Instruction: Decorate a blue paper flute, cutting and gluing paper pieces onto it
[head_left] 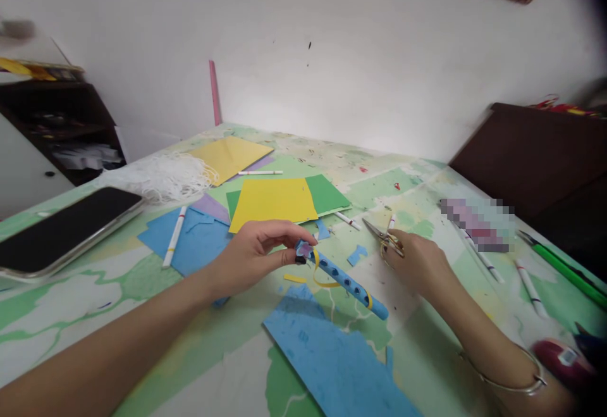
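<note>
My left hand (263,255) pinches one end of a blue craft flute (346,284), a slim tube with dark round spots. A purple flower (303,249) decorates the held end, and a thin yellow strip (327,284) loops loosely from it. Another yellow band circles the tube near its far end. My right hand (417,262) is closed around the gold handles of small scissors (379,233), whose blades point away to the upper left. Beneath the flute lies a blue sheet (332,354) with an uneven cut edge.
Yellow sheet (275,202), green sheet (327,192) and blue sheets (161,240) lie ahead, with paper scraps (358,254). A phone (66,230) and white string (165,176) are left. White markers (531,287) and a green cutter (564,268) lie right. The wall (332,88) bounds the table.
</note>
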Demonstrator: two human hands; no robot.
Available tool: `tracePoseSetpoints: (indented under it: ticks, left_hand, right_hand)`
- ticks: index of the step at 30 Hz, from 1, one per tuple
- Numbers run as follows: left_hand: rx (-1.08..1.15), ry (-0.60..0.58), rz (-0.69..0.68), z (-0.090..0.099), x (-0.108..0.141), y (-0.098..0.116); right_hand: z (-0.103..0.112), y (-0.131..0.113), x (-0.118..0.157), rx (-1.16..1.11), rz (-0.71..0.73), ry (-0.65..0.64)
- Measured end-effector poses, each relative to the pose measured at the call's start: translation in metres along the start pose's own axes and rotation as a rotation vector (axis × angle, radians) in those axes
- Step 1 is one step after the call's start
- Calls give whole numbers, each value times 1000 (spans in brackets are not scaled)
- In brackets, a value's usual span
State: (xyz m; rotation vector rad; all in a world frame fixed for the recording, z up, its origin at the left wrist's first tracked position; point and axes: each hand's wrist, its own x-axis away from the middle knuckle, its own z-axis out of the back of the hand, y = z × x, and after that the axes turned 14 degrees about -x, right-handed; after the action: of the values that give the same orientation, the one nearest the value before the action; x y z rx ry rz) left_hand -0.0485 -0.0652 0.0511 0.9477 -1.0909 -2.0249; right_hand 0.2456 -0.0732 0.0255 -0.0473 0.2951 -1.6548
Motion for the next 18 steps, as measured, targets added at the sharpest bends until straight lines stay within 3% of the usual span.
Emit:
tracePoseSetpoints:
  ticks: [4, 7, 8, 11, 14, 18]
  left_hand:
    - [20, -3, 28, -1, 0, -2]
    - [29, -1, 36, -2, -1, -3]
    - [29, 1, 39, -3, -1, -3]
    - [35, 2, 57, -4, -1, -3]
    - [65, 2, 79, -5, -1, -4]
    - [127, -3, 116, -6, -2, -7]
  right_hand:
    - [-2, -5, 4, -84, 131, 129]
    - [3, -19, 15, -368, 329, 188]
    - [5, -26, 20, -507, 372, 145]
    - [9, -46, 38, -858, 427, -162]
    - [6, -60, 52, -1005, 388, -422]
    - [-3, -67, 58, -1119, 287, -461]
